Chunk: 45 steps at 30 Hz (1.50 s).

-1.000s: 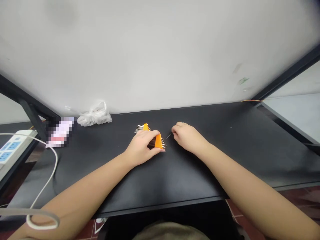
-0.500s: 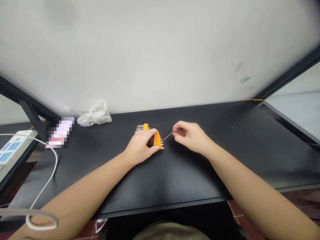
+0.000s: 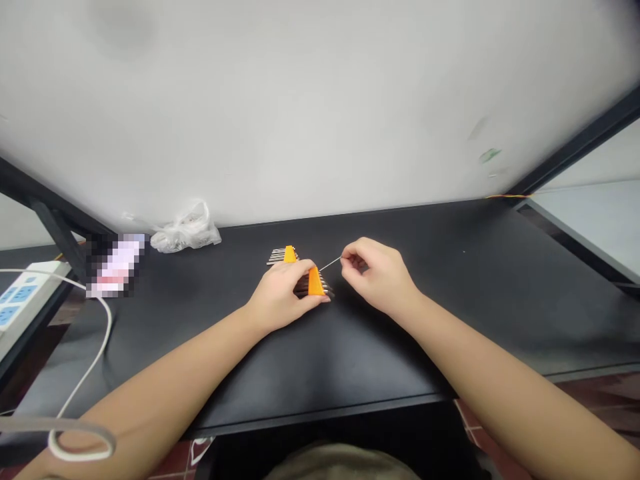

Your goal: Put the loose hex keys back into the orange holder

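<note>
My left hand [image 3: 283, 293] is wrapped around an orange rack [image 3: 316, 282] that holds several thin metal rods [image 3: 277, 256]. The rack lies on the black table, and the rods stick out past both of its orange ends. Part of the rack is hidden under my fingers. Just to the right, my right hand [image 3: 377, 272] pinches a single thin metal rod [image 3: 331, 264] by one end. The rod slants down to the left, its far tip at the upper part of the rack's right orange end. I cannot tell whether that tip is inside a hole.
A clear plastic bag [image 3: 186, 233] lies by the wall, with a blurred pinkish item [image 3: 118, 267] left of it. A white power strip [image 3: 27, 293] and a looping white cable [image 3: 106, 333] are at the left. Black frame bars [image 3: 575, 150] flank the table.
My right hand has shifted slightly to the left, bringing the thin rod's tip up to the upper part of the rack's right end. My left hand keeps its hold on the rack.
</note>
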Available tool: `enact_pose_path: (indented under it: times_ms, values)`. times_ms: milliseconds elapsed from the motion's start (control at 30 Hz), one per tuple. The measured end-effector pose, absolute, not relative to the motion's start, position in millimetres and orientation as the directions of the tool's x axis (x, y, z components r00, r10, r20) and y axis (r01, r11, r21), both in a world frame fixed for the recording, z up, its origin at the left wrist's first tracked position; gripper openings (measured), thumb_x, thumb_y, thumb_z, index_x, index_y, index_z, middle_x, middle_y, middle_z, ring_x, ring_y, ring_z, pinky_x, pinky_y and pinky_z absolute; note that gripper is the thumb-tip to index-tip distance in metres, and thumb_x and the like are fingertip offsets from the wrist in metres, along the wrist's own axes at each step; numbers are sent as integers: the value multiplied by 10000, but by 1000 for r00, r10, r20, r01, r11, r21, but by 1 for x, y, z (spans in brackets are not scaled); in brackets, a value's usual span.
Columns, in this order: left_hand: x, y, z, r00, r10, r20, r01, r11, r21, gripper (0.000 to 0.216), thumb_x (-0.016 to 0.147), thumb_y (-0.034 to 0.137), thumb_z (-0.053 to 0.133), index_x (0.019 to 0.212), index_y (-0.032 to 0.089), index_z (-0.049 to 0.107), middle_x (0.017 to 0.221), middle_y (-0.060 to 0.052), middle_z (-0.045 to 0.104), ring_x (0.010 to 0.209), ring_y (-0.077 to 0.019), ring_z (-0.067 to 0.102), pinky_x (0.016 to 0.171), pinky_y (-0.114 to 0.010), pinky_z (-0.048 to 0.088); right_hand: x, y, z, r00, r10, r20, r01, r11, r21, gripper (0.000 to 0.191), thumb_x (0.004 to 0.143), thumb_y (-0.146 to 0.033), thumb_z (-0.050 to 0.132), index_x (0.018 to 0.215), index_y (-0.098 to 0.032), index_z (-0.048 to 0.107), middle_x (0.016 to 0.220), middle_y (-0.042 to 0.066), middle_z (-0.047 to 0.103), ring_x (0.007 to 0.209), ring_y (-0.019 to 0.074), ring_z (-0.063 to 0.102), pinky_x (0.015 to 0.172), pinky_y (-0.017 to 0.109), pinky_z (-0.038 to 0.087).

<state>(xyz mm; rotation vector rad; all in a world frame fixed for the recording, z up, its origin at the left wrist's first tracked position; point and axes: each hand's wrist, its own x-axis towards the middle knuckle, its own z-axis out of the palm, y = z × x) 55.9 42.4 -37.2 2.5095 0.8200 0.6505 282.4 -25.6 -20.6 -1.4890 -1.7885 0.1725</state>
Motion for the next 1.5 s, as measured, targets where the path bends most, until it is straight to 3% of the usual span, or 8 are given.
enact_pose_path:
  times_ms: [400, 567, 967, 1200, 1300, 1400, 1500]
  values:
    - [56, 41, -39, 711, 642, 285, 456, -731, 508, 521, 794, 561, 790, 1151, 234, 595, 907, -12, 699, 801, -196, 666, 734, -324, 538, 277, -31, -21, -132, 858, 496, 882, 330, -335, 160, 943, -112, 478, 884, -212, 589, 852, 57, 627, 761, 191, 574, 675, 312, 433]
    - [55, 41, -39, 698, 652, 296, 453, -723, 522, 514, 803, 552, 789, 1156, 231, 596, 932, -13, 709, 805, -189, 662, 745, -323, 536, 280, -33, -18, -203, 848, 489, 790, 437, -429, 153, 992, -156, 481, 951, -221, 614, 918, 65, 672, 820, 196, 613, 731, 320, 476]
    - [56, 44, -40, 754, 480, 448, 268, -848, 457, 494, 835, 555, 764, 1148, 210, 598, 962, -53, 694, 915, -232, 622, 878, -400, 496, 282, -21, -33, -234, 825, 514, 522, 553, -650, 226, 981, -149, 558, 992, -247, 761, 952, 25, 753, 859, 168, 694, 776, 318, 557]
    - [55, 41, -39, 738, 542, 401, 336, -811, 478, 489, 820, 548, 778, 1134, 219, 598, 984, -31, 712, 897, -217, 651, 870, -374, 499, 276, -22, -34, -250, 832, 495, 591, 536, -603, 248, 968, -132, 547, 1030, -243, 760, 983, 36, 746, 862, 177, 689, 776, 329, 556]
    - [55, 43, -38, 767, 547, 335, 377, -807, 454, 475, 821, 567, 762, 1111, 219, 616, 935, -35, 706, 883, -233, 652, 835, -382, 495, 276, -22, -32, -249, 877, 411, 586, 475, -657, 248, 965, -188, 571, 1154, -245, 722, 1052, 51, 738, 913, 194, 693, 824, 349, 569]
    - [56, 45, -39, 803, 529, 275, 419, -828, 372, 436, 818, 548, 758, 1064, 210, 635, 859, -35, 678, 855, -244, 628, 834, -408, 479, 277, -22, -31, -341, 894, 291, 583, 443, -681, 505, 908, -333, 700, 1395, -267, 584, 1279, 84, 686, 1119, 258, 663, 954, 421, 558]
    - [57, 45, -39, 814, 524, 248, 458, -844, 279, 392, 823, 509, 755, 1032, 199, 636, 884, -50, 668, 912, -263, 608, 876, -437, 461, 277, -22, -35, -438, 875, 208, 613, 459, -643, 748, 872, -407, 749, 1538, -309, 423, 1444, 98, 594, 1267, 315, 584, 1087, 525, 471]
